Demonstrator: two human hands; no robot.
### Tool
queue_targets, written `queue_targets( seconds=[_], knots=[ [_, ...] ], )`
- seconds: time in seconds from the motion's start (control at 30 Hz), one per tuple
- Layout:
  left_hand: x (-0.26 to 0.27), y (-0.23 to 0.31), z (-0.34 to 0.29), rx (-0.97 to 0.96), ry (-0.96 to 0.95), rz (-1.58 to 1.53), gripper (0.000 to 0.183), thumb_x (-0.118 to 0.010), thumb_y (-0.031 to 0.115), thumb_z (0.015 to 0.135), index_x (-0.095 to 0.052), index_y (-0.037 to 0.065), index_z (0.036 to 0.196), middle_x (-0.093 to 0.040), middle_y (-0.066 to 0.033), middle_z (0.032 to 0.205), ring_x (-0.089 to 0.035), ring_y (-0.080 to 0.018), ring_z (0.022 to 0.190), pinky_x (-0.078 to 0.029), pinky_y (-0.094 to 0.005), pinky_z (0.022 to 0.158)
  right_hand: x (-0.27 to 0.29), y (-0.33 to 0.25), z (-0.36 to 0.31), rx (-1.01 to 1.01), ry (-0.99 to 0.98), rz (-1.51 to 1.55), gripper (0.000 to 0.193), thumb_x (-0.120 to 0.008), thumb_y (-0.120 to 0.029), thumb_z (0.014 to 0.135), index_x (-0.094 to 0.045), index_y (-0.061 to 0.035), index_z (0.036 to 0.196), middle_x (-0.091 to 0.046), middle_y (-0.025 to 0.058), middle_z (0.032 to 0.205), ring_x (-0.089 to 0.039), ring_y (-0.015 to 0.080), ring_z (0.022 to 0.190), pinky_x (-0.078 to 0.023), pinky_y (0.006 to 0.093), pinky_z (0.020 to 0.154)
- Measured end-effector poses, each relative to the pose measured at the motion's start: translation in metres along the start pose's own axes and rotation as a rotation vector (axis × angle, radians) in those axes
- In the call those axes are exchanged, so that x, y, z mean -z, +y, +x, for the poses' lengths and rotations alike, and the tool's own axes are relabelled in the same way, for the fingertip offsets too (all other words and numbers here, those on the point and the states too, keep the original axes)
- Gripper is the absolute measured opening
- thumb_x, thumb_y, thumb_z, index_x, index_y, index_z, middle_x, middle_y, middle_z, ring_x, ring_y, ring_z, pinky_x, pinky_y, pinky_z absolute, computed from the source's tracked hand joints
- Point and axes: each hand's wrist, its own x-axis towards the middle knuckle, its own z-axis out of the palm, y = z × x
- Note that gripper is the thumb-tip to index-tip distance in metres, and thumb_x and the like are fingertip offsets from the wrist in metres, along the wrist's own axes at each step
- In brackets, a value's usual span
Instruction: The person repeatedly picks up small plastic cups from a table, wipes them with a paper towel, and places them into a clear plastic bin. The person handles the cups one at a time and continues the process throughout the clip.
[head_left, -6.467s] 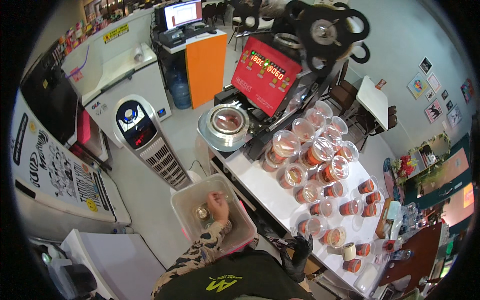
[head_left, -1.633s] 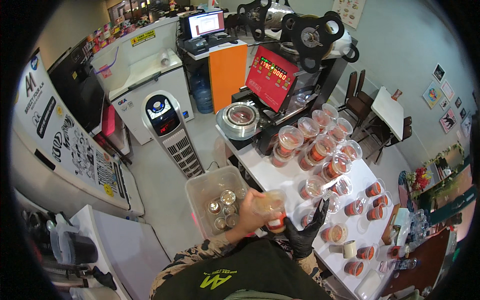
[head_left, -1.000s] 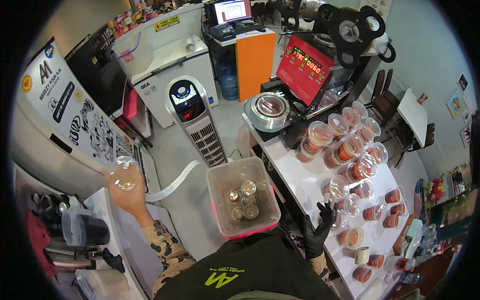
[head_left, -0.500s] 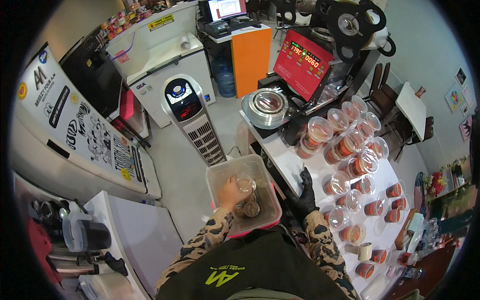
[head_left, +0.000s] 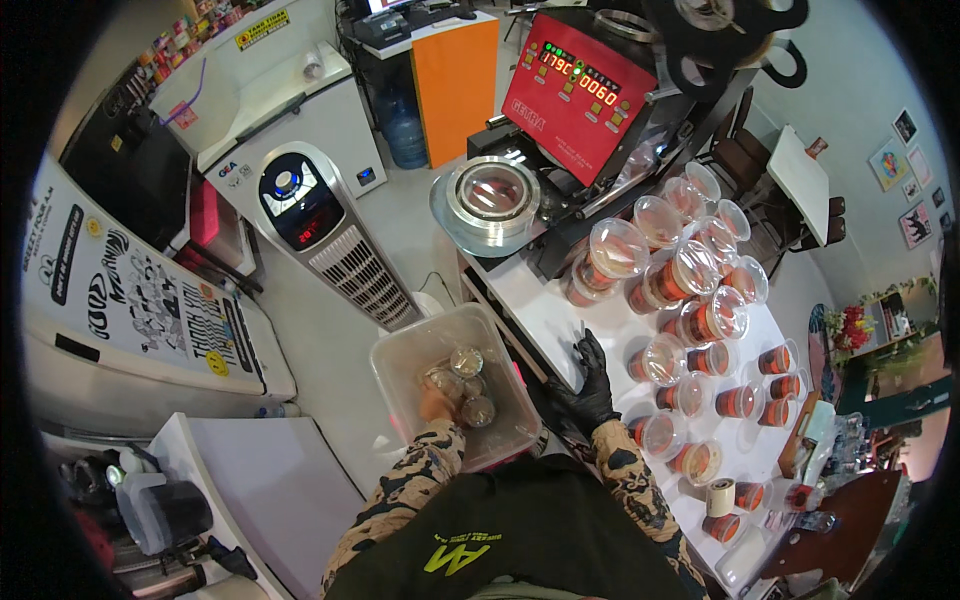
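Observation:
Inside a translucent plastic bin (head_left: 393,352), my bare left hand (head_left: 436,402) is closed on a sealed cup (head_left: 445,381) low down beside several other cups (head_left: 478,411). The fingertips are partly hidden by the cup. My right hand (head_left: 586,388), in a black glove, lies at the edge of the white table (head_left: 545,315) with its fingers stretched out and nothing visibly held. To its right stand several clear cups (head_left: 662,358) with orange-red printing, some stacked in pairs, their tops covered with shiny clear film.
A cup sealing machine (head_left: 575,95) with a red display panel stands at the table's far end; a sealed cup (head_left: 492,190) sits in its round metal holder. Beyond the bin is a tower air cooler (head_left: 330,240). A white cabinet (head_left: 255,470) stands to the left.
My left hand has gone lower and leftward in the bin with the cup. My right hand stays at the table edge. The whole view has shifted slightly.

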Motion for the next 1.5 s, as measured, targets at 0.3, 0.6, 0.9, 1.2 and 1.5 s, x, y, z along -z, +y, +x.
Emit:
queue_targets(
  seconds=[0.3,0.6,0.9,1.2,1.5],
  knots=[
    [-0.027,-0.037,0.001,-0.022,0.086,-0.108,0.087,-0.073,0.043,0.084,-0.032,0.004,0.150,-0.049,-0.0227,0.144,-0.057,-0.0385,0.123,-0.050,-0.0442,0.099,-0.003,0.006,0.003,-0.044,-0.004,-0.101,0.079,-0.086,-0.024,0.078,-0.044,-0.0059,0.143,-0.034,0.0231,0.157,-0.037,0.0376,0.144,-0.037,0.0446,0.115],
    [-0.024,-0.037,-0.021,0.238,-0.236,-0.190,0.123,-0.092,0.027,0.065,-0.017,0.001,0.159,-0.052,-0.0243,0.138,-0.058,-0.0393,0.121,-0.051,-0.0401,0.101,-0.004,0.001,0.004,-0.014,0.017,-0.199,0.080,-0.087,-0.024,0.076,-0.046,-0.0097,0.143,-0.040,0.0266,0.152,-0.040,0.0431,0.141,-0.035,0.0480,0.115],
    [-0.052,-0.053,-0.015,0.355,-0.305,0.148,0.069,-0.088,0.029,0.069,-0.058,0.005,0.126,-0.063,-0.0186,0.120,-0.068,-0.0314,0.106,-0.056,-0.0415,0.088,-0.005,0.017,0.001,0.012,0.017,-0.165,0.077,-0.088,-0.030,0.074,-0.051,-0.0098,0.138,-0.040,0.0259,0.153,-0.038,0.0439,0.142,-0.031,0.0511,0.117],
    [-0.080,-0.058,-0.007,0.559,-0.142,0.157,0.056,-0.080,0.026,0.078,-0.055,0.005,0.124,-0.062,-0.0148,0.126,-0.071,-0.0302,0.095,-0.058,-0.0425,0.076,-0.007,0.014,0.002,-0.022,0.019,-0.112,0.068,-0.086,-0.029,0.077,-0.054,-0.0077,0.133,-0.043,0.0249,0.150,-0.038,0.0428,0.142,-0.030,0.0515,0.116],
    [-0.042,-0.030,-0.014,-0.047,-0.270,0.439,0.057,-0.064,0.018,0.091,-0.049,0.023,0.146,-0.041,-0.0092,0.155,-0.073,-0.0298,0.087,-0.058,-0.0418,0.067,-0.008,0.029,-0.005,-0.006,0.071,-0.085,0.067,-0.084,-0.026,0.077,-0.053,-0.0062,0.133,-0.043,0.0244,0.149,-0.038,0.0426,0.141,-0.030,0.0514,0.116]
  ],
)
